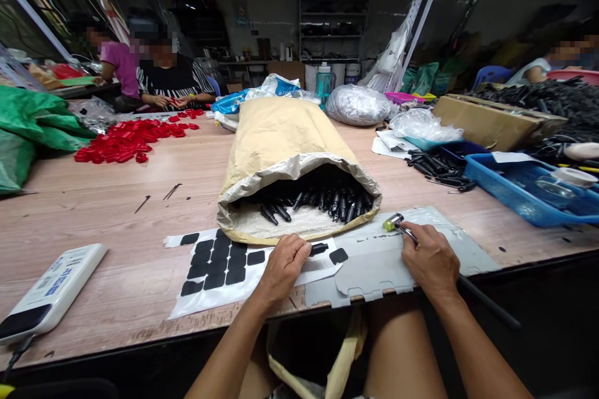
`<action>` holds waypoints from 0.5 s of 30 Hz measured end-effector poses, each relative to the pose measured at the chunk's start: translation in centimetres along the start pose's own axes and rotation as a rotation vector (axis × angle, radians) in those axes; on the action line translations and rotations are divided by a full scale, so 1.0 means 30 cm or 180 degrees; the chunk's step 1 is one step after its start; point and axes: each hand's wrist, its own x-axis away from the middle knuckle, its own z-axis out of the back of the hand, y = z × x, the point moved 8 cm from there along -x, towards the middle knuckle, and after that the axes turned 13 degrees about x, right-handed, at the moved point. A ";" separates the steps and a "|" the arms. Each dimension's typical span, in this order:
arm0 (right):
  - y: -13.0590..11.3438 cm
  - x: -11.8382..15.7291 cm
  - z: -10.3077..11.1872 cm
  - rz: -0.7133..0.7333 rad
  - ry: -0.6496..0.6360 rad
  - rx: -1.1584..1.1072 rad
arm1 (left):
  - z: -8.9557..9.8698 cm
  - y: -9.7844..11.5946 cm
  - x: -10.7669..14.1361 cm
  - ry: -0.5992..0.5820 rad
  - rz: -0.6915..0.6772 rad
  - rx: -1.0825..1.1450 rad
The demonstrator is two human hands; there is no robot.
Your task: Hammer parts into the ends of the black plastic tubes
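My left hand (286,265) is closed around a short black tube-shaped part (319,249), whose end sticks out to the right. Beneath it lies a white backing sheet (255,292) with several black rounded-square stickers (215,280). One loose black square (339,255) is just right of that part. In my right hand (431,259) is a small mallet (393,222) with a yellowish face and metal head; its dark handle runs out behind the wrist. The mallet head is over a grey flattened sheet (374,268). Before both hands, an open paper sack (290,131) shows many black parts (339,202) inside.
Red pieces (131,139) are heaped at left, near a green bag (37,124) and a white device (53,290). At right are a blue tray (528,196), loose black parts (435,168) and a cardboard box (491,124). A co-worker (171,78) sits opposite.
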 end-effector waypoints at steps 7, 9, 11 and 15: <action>0.002 0.002 -0.005 0.0012 0.0029 0.0027 | -0.066 0.095 0.220 -0.1201 0.0772 0.0906; 0.003 0.002 -0.005 -0.0012 0.0031 0.0050 | -0.126 0.056 0.321 -0.1568 0.1066 0.0781; 0.003 0.003 -0.005 -0.0024 0.0036 0.0061 | -0.174 -0.034 0.392 -0.1500 0.1295 0.0389; 0.000 0.004 -0.005 -0.0004 0.0033 0.0101 | -0.256 -0.257 0.444 -0.1117 0.1626 -0.0724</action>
